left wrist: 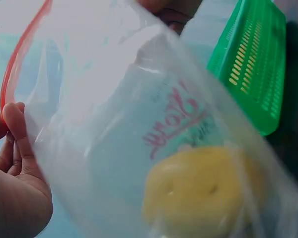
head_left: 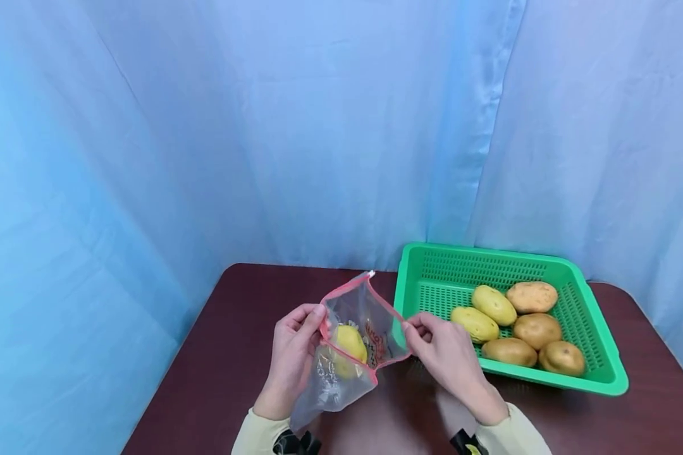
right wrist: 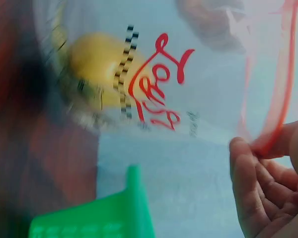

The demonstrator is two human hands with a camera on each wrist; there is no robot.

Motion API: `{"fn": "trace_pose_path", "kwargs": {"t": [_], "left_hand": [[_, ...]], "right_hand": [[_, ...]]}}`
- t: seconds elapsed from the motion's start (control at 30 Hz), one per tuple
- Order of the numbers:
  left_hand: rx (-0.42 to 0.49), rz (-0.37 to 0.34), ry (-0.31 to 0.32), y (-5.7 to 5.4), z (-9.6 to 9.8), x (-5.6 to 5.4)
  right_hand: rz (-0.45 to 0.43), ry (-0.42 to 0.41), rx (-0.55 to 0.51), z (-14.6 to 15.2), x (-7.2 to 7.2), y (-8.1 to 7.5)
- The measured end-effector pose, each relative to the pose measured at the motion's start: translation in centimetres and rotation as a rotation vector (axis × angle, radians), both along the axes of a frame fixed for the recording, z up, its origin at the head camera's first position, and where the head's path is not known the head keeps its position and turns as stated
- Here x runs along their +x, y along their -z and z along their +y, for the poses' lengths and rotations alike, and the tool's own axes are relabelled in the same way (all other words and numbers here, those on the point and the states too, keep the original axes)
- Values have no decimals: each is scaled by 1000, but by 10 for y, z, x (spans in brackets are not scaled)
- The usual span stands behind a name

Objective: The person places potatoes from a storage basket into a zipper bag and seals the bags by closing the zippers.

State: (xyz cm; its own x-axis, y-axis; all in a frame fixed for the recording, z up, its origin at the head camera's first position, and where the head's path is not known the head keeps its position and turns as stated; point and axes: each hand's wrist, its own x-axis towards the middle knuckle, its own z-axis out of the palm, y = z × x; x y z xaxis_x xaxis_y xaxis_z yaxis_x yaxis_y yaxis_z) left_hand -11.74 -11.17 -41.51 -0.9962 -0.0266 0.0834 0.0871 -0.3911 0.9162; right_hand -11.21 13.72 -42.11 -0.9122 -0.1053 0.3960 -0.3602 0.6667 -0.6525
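A clear zip bag with a red-edged mouth is held up over the table, its mouth spread wide. My left hand pinches the left side of the red rim between thumb and fingers. At the opposite side, my right hand pinches the rim near the green basket. Inside the bag lies one yellow potato, low down near the bottom. Red lettering and a black-and-white checkered strip show on the bag in the right wrist view. A white slider sits at the far corner of the mouth.
A green perforated basket stands at the right of the dark table. In it are several potatoes: yellow ones at the left, browner ones at the right. Blue curtains hang behind and to the left.
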Motion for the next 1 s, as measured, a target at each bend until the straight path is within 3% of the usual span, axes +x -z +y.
{"fn": "trace_pose_path", "kwargs": {"t": [0.1, 0.23, 0.43, 0.8, 1.0], "left_hand": [[-36, -4, -8, -7, -2, -4], [-7, -16, -29, -15, -3, -7], [37, 55, -32, -25, -4, -11], [42, 20, 38, -9, 20, -1], [78, 2, 54, -6, 35, 0]], "right_hand": [[8, -24, -119, -4, -7, -14], [65, -61, -226, -11, -12, -32], [101, -87, -310, -14, -12, -48], [-76, -9, -333, 11, -7, -24], [-112, 35, -207, 55, 3, -18]]}}
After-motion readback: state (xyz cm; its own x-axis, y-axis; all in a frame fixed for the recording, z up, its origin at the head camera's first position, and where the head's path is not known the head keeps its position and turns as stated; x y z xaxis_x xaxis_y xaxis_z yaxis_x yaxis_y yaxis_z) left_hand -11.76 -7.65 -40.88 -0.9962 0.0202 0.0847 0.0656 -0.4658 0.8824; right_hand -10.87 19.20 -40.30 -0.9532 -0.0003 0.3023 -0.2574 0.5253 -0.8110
